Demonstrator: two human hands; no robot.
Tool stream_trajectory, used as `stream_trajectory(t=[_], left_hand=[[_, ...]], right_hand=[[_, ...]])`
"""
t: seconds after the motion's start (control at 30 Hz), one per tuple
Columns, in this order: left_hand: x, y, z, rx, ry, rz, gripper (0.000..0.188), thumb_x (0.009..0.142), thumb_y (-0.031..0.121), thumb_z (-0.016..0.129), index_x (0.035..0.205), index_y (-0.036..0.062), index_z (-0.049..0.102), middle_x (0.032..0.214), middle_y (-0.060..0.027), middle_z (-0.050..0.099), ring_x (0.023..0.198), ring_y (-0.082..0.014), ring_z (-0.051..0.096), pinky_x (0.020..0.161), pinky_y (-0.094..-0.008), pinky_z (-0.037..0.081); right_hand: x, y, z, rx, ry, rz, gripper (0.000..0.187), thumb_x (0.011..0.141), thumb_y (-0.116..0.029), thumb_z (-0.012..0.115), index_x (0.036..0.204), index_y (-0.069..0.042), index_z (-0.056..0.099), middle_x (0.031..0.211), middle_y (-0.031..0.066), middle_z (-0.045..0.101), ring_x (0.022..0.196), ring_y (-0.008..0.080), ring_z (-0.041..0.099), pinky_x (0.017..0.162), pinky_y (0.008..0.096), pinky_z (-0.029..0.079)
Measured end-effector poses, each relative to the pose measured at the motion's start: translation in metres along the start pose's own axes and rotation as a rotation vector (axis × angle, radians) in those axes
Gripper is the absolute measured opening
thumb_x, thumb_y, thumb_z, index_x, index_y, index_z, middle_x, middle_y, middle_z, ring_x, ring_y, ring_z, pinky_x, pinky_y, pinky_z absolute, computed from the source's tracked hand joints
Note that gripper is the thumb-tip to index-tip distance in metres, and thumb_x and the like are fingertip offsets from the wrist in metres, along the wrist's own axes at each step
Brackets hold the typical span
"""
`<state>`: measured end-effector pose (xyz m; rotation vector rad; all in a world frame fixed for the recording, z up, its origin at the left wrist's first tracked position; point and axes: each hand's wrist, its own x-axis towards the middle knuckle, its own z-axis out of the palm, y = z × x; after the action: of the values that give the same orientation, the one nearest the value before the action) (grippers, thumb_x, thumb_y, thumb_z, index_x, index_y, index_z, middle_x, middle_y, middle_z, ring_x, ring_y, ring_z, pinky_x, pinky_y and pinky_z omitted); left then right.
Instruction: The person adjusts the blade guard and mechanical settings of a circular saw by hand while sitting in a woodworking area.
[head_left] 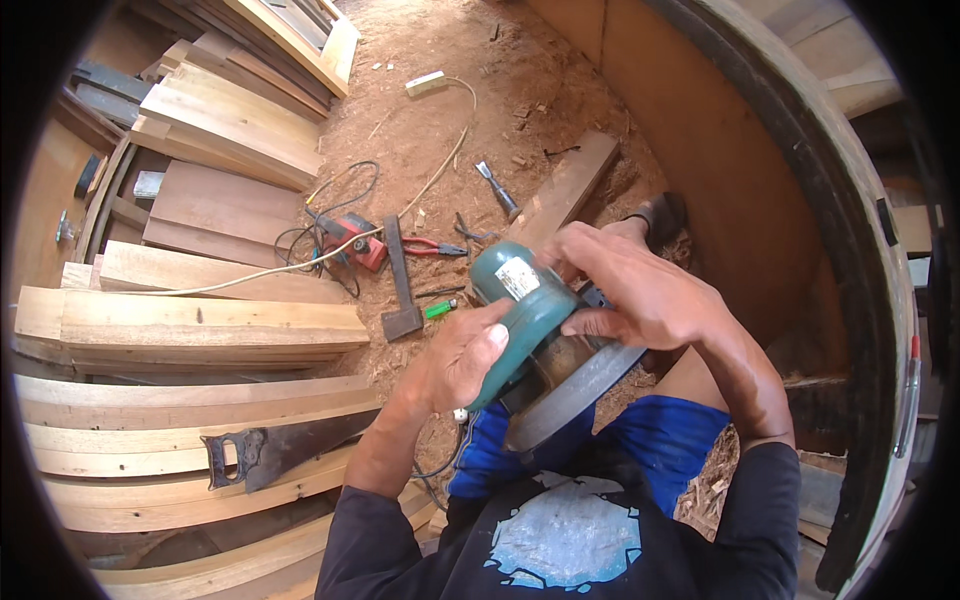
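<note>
Both my hands hold a green power tool [520, 325] over my lap; it has a rounded housing, a white label and a long grey curved part underneath. Its exact kind is hard to make out. My left hand [458, 360] grips the near left side, thumb on top and fingers hidden beneath. On the opposite side, my right hand [645, 290] is bent over the tool, its thumb against the part between the housing and the grey piece. A small green item [440, 308], lighter-like, lies on the ground just beyond my left hand.
Stacked planks [200, 320] line the left, a handsaw [285, 452] on them. Ahead lie a hammer [402, 285], red-handled pliers [428, 247], a red corded tool [360, 243], a chisel [497, 190] and a board [575, 190]. A cable leads to a socket block [426, 84]. A curved brown panel [720, 150] rises at right.
</note>
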<state>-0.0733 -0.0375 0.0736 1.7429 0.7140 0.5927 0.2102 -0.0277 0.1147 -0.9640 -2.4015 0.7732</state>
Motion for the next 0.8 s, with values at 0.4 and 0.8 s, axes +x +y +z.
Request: stream_trajectory(t=[0.4,0.8], left_hand=[[-0.051,-0.02,0.022,0.426,0.319,-0.016,0.073,0.086,0.023,0.088,0.143,-0.0041,0.051,0.117,-0.0273,0.07,0.109,-0.0438,0.072,0.093,-0.0478,0.057],[0.005,-0.009,-0.029,0.403,0.145,0.303,0.079,0.09,0.035,0.087,0.151,-0.0023,0.053,0.112,-0.0251,0.074,0.101,-0.0347,0.077,0.085,-0.0424,0.06]], right_hand=[[0.025,0.02,0.011,0.398,-0.001,-0.052,0.049,0.086,-0.021,0.088,0.126,0.003,0.072,0.11,0.0177,0.078,0.107,0.0317,0.074,0.095,0.0419,0.055],[-0.004,0.038,0.009,0.682,0.193,0.076,0.048,0.089,-0.023,0.087,0.127,0.004,0.073,0.109,0.0064,0.075,0.103,0.0156,0.068,0.094,0.0336,0.054]])
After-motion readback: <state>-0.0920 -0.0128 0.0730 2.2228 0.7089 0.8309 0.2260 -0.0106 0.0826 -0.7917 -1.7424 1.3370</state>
